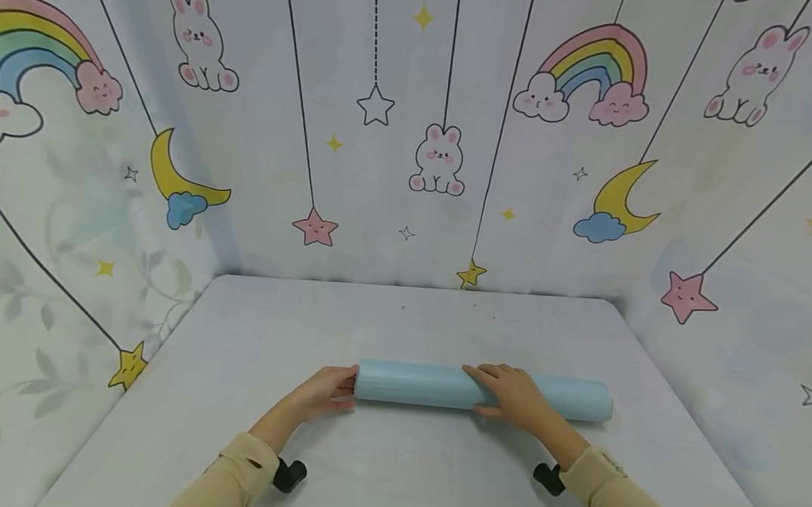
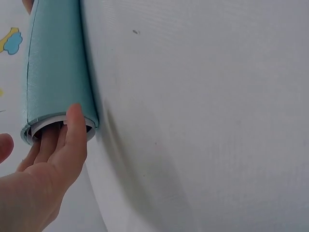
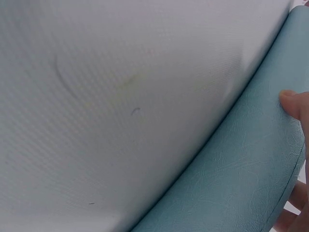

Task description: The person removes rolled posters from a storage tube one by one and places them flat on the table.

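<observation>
A rolled-up light blue sheet (image 1: 414, 384), smooth and leather-like, lies crosswise on the white table. At its left end my left hand (image 1: 321, 392) has several nearly straight fingers reaching into the opening. One finger (image 2: 76, 128) stays outside against the rim in the left wrist view, where a paler inner layer shows. My right hand (image 1: 515, 398) grips the roll right of its middle from above, thumb on the near side and fingers over the far side. The right wrist view shows the thumb (image 3: 292, 104) pressed on the roll's grained surface (image 3: 241, 159). Fingertips inside the roll are hidden.
The white table (image 1: 396, 472) has rounded far corners, with a few small dark marks near its back edge. Behind and beside it hangs a curtain (image 1: 397, 155) printed with rabbits, stars, moons and rainbows. Black wrist mounts (image 1: 290, 476) sit under both beige sleeves (image 1: 233, 473).
</observation>
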`<action>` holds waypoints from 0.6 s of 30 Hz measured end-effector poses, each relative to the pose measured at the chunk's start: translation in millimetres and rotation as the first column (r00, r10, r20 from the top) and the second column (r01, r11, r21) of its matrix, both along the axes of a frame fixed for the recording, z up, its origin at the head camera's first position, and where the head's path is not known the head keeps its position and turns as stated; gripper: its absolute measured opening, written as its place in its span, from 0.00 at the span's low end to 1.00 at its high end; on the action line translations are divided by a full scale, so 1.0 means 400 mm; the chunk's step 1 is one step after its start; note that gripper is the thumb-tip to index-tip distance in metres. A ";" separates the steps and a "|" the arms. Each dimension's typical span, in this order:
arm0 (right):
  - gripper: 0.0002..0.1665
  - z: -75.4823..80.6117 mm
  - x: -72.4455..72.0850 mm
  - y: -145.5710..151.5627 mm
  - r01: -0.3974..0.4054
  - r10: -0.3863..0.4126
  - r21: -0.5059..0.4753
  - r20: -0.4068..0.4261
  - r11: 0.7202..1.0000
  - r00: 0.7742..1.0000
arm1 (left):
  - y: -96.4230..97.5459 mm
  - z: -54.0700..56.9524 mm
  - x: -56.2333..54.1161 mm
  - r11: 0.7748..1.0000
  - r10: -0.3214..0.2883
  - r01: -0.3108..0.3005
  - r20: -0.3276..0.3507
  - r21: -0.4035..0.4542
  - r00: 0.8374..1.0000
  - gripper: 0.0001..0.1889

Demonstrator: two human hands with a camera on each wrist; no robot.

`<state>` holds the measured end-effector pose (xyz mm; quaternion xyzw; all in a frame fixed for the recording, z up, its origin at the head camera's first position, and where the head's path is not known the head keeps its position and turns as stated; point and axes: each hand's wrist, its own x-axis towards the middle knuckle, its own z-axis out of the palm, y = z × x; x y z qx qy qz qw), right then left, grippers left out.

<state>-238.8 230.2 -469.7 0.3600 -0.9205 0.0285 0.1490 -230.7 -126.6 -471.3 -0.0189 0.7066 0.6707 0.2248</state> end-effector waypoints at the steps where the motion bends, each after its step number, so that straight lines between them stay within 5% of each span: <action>1: 0.41 -0.001 0.000 0.001 0.001 -0.001 0.000 -0.001 1.000 1.000 | 0.001 -0.002 -0.002 1.000 -0.007 0.007 0.000 0.000 1.000 0.30; 18: 0.41 0.000 0.005 0.005 0.043 -0.043 0.005 0.043 0.999 0.998 | 0.001 -0.021 -0.024 0.996 -0.082 0.084 -0.045 0.029 0.996 0.28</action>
